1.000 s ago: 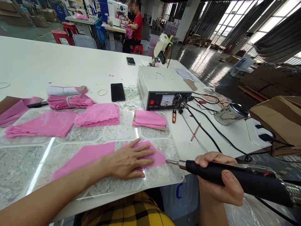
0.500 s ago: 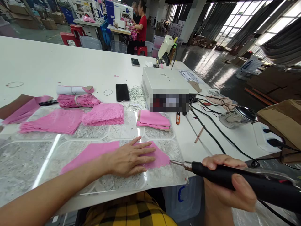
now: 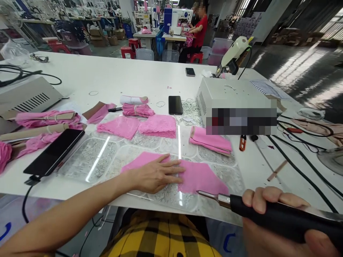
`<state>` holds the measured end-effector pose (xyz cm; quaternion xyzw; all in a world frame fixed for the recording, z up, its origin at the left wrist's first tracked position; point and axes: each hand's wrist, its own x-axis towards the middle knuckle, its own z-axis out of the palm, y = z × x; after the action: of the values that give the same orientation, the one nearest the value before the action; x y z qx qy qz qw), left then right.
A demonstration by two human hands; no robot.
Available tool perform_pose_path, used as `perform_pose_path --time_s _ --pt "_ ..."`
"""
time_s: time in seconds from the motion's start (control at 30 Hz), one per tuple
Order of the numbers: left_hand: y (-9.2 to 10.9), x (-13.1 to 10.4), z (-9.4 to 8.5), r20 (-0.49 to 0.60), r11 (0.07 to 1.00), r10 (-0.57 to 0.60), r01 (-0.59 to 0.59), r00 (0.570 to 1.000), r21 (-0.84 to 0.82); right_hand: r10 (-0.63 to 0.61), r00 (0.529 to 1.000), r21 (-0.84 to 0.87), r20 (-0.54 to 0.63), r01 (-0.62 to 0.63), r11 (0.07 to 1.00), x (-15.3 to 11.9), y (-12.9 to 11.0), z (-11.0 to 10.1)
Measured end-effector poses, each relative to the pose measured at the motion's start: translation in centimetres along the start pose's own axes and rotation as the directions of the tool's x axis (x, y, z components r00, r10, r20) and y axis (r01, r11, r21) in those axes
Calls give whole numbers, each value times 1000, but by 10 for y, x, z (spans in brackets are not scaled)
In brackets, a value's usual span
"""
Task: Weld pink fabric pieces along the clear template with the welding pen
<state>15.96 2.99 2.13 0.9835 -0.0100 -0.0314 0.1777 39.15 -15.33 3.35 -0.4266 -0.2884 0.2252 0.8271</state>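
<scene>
My left hand (image 3: pixel 158 175) lies flat with its fingers spread, pressing on pink fabric on the marbled mat (image 3: pixel 96 162). To its right a flat pink piece (image 3: pixel 202 176) shows, and more pink fabric (image 3: pixel 142 159) shows on its left. My right hand (image 3: pixel 278 214) is wrapped round a black pen-like tool (image 3: pixel 268 212). The tool's metal tip lies at the lower edge of the right-hand piece. Behind my left hand are two pink lace stacks (image 3: pixel 158 125) (image 3: pixel 120 126) and a folded pink bundle (image 3: pixel 210 140).
A grey box (image 3: pixel 230 94) with cables stands at the back right. Phones lie at the middle (image 3: pixel 175 105), farther back (image 3: pixel 190 72) and at the left (image 3: pixel 55 153). An orange cutter (image 3: pixel 242 142) is near the box. A person in red (image 3: pixel 199 32) sits beyond.
The view has swung left, bringing the left phone and pink bundles into sight. The tool tip has moved from the piece's right corner leftward along its lower edge. My left hand still presses the fabric.
</scene>
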Motion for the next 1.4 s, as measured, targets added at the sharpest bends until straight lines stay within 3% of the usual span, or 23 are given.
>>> perform_pose_path --time_s 0.13,0.27,0.8,1.4 --pt "-2 2 5 -48 1000 25 -24 999 18 -44 988 48 149 37 998 -4 4 27" --pt "-4 1 8 -51 1000 16 -14 999 26 -51 978 57 203 41 998 -8 9 37" --pt "-6 0 13 -56 998 28 -25 998 50 -44 947 50 317 29 998 -13 19 41" --pt "-3 0 12 -118 999 27 -24 993 30 -8 941 28 339 -2 1000 -17 16 47"
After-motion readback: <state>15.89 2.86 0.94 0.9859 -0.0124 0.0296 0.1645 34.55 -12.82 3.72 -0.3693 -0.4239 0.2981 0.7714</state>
